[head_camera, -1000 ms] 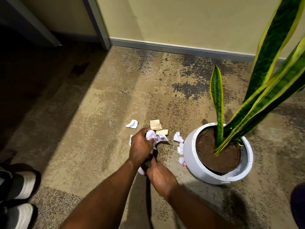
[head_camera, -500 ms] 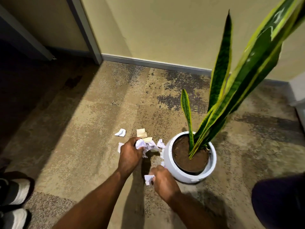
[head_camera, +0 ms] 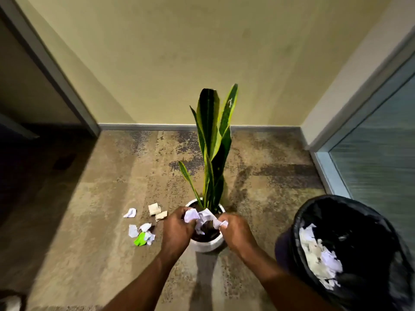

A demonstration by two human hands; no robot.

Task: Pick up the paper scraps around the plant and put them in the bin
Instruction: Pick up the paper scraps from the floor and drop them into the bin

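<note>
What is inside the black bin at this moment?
White paper scraps lie piled on the left side inside the black-lined bin. The rest is dark; anything beneath the scraps or past the frame edge is hidden.

Both hands grip paper scraps over plant.

Crumpled paper scraps; mottled matt carpet.

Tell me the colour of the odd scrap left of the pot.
Bright green. The scrap lies beside white scraps; head view shows it best.
</note>
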